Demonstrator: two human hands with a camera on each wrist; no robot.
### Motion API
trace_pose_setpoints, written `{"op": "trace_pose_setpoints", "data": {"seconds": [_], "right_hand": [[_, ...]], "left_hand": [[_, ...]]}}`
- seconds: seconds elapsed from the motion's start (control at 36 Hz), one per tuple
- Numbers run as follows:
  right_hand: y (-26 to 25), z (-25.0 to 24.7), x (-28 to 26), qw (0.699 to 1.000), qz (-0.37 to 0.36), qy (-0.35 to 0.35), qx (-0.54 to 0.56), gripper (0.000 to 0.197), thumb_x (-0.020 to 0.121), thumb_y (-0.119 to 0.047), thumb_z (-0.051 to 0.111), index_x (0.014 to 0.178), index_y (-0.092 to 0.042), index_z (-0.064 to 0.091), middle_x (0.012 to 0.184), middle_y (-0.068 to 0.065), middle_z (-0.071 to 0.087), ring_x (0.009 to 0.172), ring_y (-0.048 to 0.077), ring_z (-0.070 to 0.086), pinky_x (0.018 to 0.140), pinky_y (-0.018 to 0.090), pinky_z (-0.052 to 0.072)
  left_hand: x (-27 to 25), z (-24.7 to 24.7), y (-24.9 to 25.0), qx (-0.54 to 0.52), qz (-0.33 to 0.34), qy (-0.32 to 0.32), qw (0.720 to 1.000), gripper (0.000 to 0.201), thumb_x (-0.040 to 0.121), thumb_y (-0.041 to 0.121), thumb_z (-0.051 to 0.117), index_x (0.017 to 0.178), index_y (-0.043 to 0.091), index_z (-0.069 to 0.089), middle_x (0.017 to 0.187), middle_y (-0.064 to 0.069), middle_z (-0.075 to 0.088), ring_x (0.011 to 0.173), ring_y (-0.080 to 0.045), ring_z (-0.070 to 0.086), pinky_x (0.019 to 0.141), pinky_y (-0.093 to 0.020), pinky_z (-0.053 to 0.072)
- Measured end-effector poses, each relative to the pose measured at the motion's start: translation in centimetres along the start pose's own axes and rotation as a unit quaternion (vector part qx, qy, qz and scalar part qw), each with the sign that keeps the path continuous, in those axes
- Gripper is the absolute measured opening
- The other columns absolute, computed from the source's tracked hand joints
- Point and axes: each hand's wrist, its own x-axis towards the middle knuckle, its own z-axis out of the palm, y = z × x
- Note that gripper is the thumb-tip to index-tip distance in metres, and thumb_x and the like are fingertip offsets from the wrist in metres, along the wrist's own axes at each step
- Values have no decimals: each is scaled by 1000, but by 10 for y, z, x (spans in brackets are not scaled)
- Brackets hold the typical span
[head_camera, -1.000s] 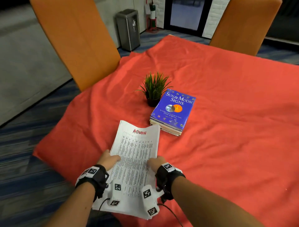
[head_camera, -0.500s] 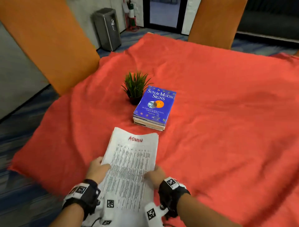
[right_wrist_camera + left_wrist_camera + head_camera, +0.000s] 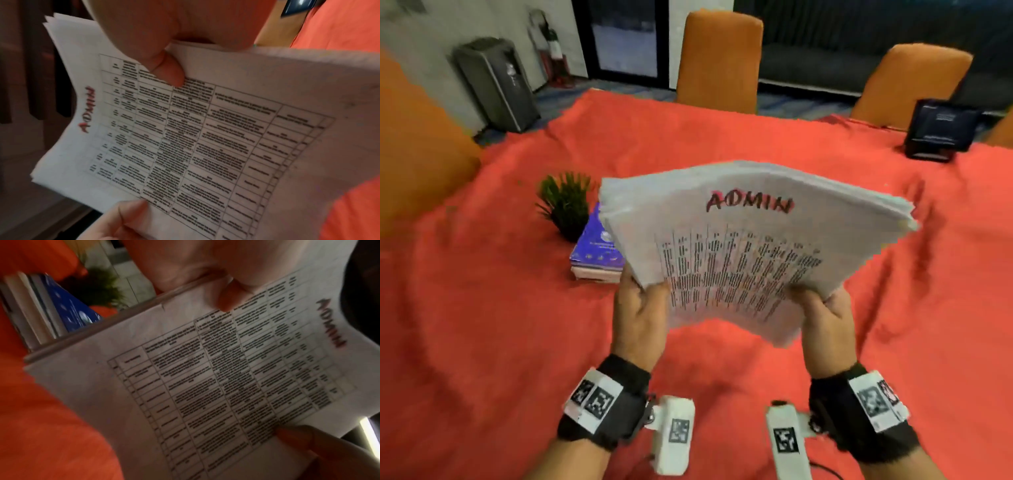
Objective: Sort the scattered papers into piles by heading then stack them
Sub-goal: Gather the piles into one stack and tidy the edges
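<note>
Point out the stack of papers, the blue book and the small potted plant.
stack of papers (image 3: 750, 240), head view, on the top sheet below the ADMIN heading.
blue book (image 3: 595, 251), head view, on the visible part of its cover.
small potted plant (image 3: 565, 202), head view, on its green leaves.

Paper, cloth and a glossy cover

The stack of papers is matt white printed sheets, slightly creased and soft at the edges. The tablecloth is matt red-orange woven cloth, rumpled into folds. The book has a glossy blue cover over pale paper pages. The chairs wear matt orange fabric, and the wrist straps are black cloth.
</note>
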Motion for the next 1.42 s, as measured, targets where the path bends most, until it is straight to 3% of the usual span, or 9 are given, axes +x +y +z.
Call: {"op": "trace_pose_setpoints", "data": {"seconds": [0.14,0.22,0.36,0.61,0.81,0.94,1.08,1.19,1.42], "right_hand": [[53,-44,-22,995,65,45,-56,18,71,2,51,82,-5,64,77,-7,68,74,6,59,71,28,49],[64,-56,-29,993,89,62,-41,17,77,17,51,91,12,59,70,-10,69,67,1,59,66,23,49],[44,-52,-21,995,59,75,-9,40,80,24,43,88,-12,58,69,-19,67,65,-8,56,62,11,46],[10,-56,-7,995,-47,71,59,24,73,3,48,83,-16,59,72,-16,65,70,0,53,65,16,46],[44,-53,-12,997,47,56,29,46,81,20,42,85,-21,61,71,-17,64,67,-2,54,62,15,47],[33,-51,-6,997,28,59,34,39,79,7,44,82,-25,66,70,-17,65,66,-3,55,62,14,47],[23,-47,-1,996,2,84,21,37,73,-5,46,76,-33,69,71,-14,64,70,3,54,65,19,46],[13,-53,-2,995,-47,71,41,34,75,1,45,77,-24,67,74,-13,64,72,3,55,67,16,47],[44,-56,-5,997,34,65,-5,34,81,16,47,85,-14,62,73,-18,69,69,-7,58,65,11,48]], "left_hand": [[-29,22,-33,7,-89,-29,996,49,68,31,52,110,9,61,99,7,72,91,1,62,84,-24,48],[-40,32,-40,1,-116,-24,993,39,75,15,56,113,10,59,101,5,69,90,8,60,85,-15,46],[-35,49,-24,-29,-102,1,994,30,88,-6,47,114,3,60,91,23,72,86,14,62,78,-3,43],[-29,53,15,-75,-22,21,997,42,89,1,46,131,-5,49,116,-5,65,105,-8,60,96,-22,46],[-40,49,-10,-58,-83,-15,995,42,77,31,52,118,25,61,118,-12,66,116,-33,58,105,-58,39],[-29,53,-1,-69,-64,-2,996,21,87,11,51,97,25,63,93,8,71,92,-8,64,85,-23,49],[-25,54,14,-86,-6,17,996,26,77,29,52,100,25,63,102,3,67,102,-15,60,98,-38,42],[-25,51,16,-90,33,10,995,23,85,10,47,102,18,59,96,20,68,97,3,60,89,-15,43],[-31,50,-38,-16,-77,-39,996,44,88,8,47,132,9,50,120,2,68,114,-11,61,99,-24,46]]}}
